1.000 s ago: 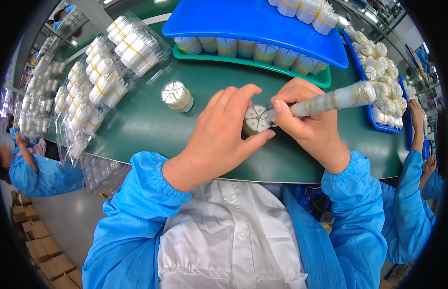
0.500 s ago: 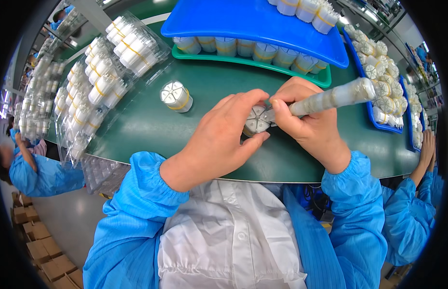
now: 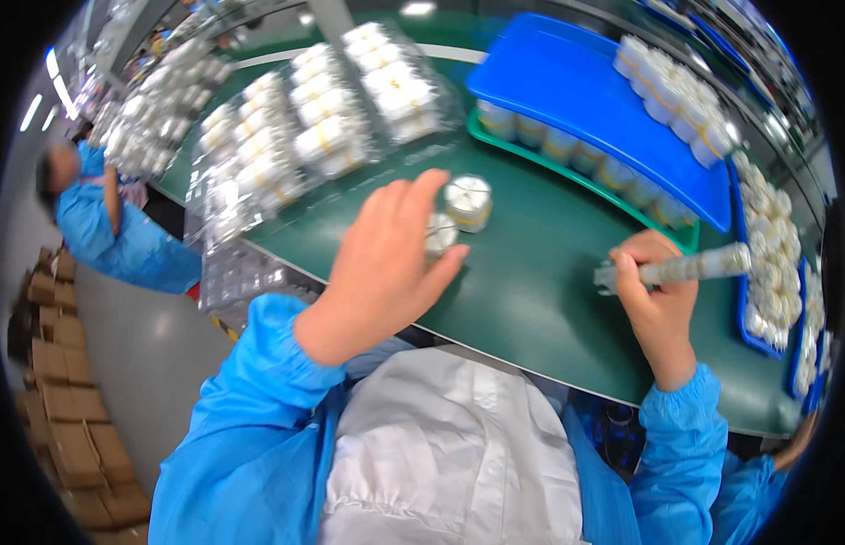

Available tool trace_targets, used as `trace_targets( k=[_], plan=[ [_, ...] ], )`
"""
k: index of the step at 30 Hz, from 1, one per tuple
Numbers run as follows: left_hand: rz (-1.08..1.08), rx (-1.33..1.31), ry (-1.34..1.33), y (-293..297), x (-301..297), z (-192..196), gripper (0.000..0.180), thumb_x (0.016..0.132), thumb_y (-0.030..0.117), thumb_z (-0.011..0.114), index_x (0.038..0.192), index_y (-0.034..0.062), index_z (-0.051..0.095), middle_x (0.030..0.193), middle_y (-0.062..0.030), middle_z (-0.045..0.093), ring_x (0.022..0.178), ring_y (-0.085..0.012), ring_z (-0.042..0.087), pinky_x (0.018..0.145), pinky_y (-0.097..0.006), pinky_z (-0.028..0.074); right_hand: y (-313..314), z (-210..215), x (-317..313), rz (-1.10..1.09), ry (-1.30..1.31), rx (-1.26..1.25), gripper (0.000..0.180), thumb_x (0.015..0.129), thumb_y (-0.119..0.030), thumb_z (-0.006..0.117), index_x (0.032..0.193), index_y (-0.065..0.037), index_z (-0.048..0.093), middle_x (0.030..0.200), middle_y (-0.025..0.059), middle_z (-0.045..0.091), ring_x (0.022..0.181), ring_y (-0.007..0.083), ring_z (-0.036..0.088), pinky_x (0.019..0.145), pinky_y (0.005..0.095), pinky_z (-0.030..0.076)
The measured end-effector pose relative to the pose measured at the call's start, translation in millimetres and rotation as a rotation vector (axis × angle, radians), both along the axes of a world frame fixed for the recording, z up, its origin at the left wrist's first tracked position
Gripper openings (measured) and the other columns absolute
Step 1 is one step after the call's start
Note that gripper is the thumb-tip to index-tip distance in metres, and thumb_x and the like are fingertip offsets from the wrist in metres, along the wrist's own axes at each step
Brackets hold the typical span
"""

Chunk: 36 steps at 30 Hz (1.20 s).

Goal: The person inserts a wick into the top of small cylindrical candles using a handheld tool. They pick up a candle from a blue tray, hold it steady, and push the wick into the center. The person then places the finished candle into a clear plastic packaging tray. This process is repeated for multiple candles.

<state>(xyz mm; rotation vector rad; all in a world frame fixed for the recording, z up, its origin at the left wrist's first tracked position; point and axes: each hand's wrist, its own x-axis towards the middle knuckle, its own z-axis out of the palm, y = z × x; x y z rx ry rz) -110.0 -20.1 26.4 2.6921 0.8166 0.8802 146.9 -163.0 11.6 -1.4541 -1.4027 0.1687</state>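
Note:
My left hand [image 3: 381, 259] is at the left-centre of the table, thumb and index finger spread around a round bundle of white wedge-shaped pieces [image 3: 440, 234]. The hand covers part of this bundle, and I see no firm pinch on it. Right behind it stands a second such bundle [image 3: 469, 202], upright with a yellow band. My right hand [image 3: 658, 295] is closed around a long, pale, translucent stick-like tool [image 3: 699, 266] above the table at right. Its clear tip points left, apart from the bundles.
Clear plastic trays of banded white bundles [image 3: 322, 118] stand back left. A blue tray [image 3: 568, 82] rests on bundles in a green tray [image 3: 568, 168]. Another blue tray [image 3: 745, 300] of bundles lies far right. A co-worker [image 3: 123, 218] is at left; a sleeve shows lower right.
My left hand and the bundle have moved left, beside the second bundle. My right hand has drawn the tool away to the right. The whole view has turned.

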Motion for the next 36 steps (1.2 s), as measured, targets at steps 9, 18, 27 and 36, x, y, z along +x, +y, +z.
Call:
trace_targets(
  k=[9,18,27,36],
  plan=[
    [-0.002,0.005,0.1,31,16,-1,0.046,0.087,0.028,0.073,0.123,0.0031,0.059,0.099,-0.0165,0.064,0.093,-0.0367,0.064,0.081,-0.043,0.054,1,-9,5,-0.057,-0.078,-0.044,0.007,0.086,-0.002,0.066,0.08,0.001,0.063,0.076,0.0072,0.059,0.066,0.0147,0.053,0.058,0.0293,0.04],
    [0.419,-0.109,-0.242,117,-124,51,0.037,0.095,0.025,0.07,0.126,0.005,0.062,0.092,-0.0036,0.063,0.083,-0.0103,0.059,0.071,-0.025,0.05,-1,-8,1,-0.018,-0.129,-0.05,0.005,0.086,0.0,0.065,0.082,0.001,0.064,0.077,0.0081,0.06,0.066,0.0143,0.053,0.058,0.029,0.04],
    [0.714,0.359,0.435,207,-215,42,0.048,0.092,0.045,0.064,0.118,0.0045,0.068,0.113,-0.0223,0.063,0.101,-0.0408,0.062,0.091,-0.047,0.049,2,-8,-4,-0.029,-0.134,-0.072,0.005,0.085,0.001,0.066,0.081,0.001,0.063,0.076,0.0074,0.058,0.064,0.0133,0.051,0.054,0.028,0.037],
    [0.42,0.001,0.026,223,-207,13,0.049,0.105,0.039,0.044,0.109,-0.0053,0.064,0.115,-0.0255,0.066,0.109,-0.0414,0.058,0.096,-0.045,0.046,0,-8,-2,-0.021,-0.131,-0.045,0.005,0.084,0.002,0.067,0.08,0.001,0.063,0.075,0.0086,0.059,0.065,0.0162,0.055,0.056,0.03,0.041]
  ],
)
